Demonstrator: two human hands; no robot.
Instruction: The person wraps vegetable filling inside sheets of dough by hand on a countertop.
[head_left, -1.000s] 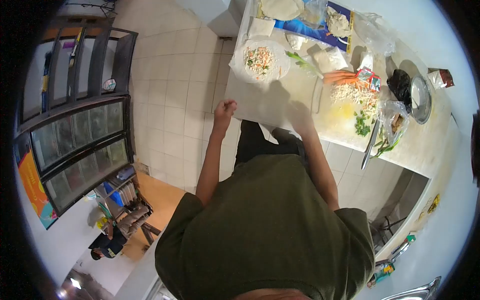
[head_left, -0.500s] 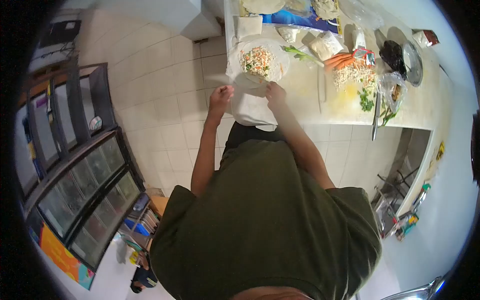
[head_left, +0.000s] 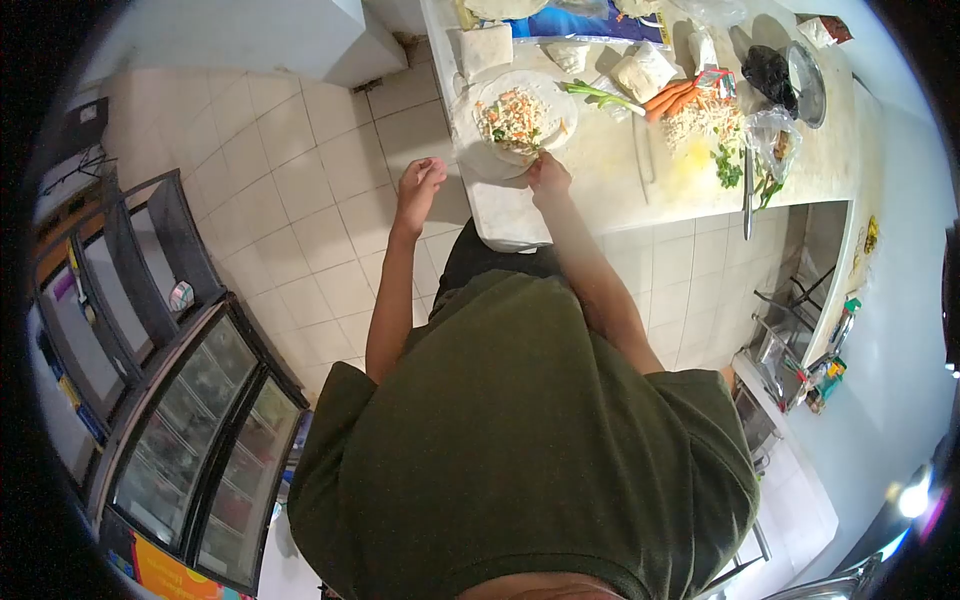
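Observation:
A clear plate (head_left: 555, 92) near the worktop's left end carries a heap of chopped white, orange and green food (head_left: 513, 118). At the plate's lower right edge is my right hand (head_left: 549, 178), its fingers pinched together at the rim; what they grip is too small to make out. My left hand (head_left: 421, 184) hangs over the floor just left of the worktop edge, fingers curled in, nothing visible in them. A green onion stalk (head_left: 604, 97) and carrots (head_left: 670, 98) lie right of the plate, beside a chopped pile (head_left: 702, 124).
Along the worktop (head_left: 610, 190) are a knife (head_left: 748, 195) overhanging the front edge, chopped greens (head_left: 728, 165), a plastic bag (head_left: 773, 140), a black bag (head_left: 768, 75), a metal bowl (head_left: 808, 85) and white packets (head_left: 643, 73). A glass-fronted cabinet (head_left: 190, 440) stands at the left.
My right hand has come from the bare worktop to the plate's edge, its fingers closing there. The camera view has turned and shifted. My left hand stays beside the worktop.

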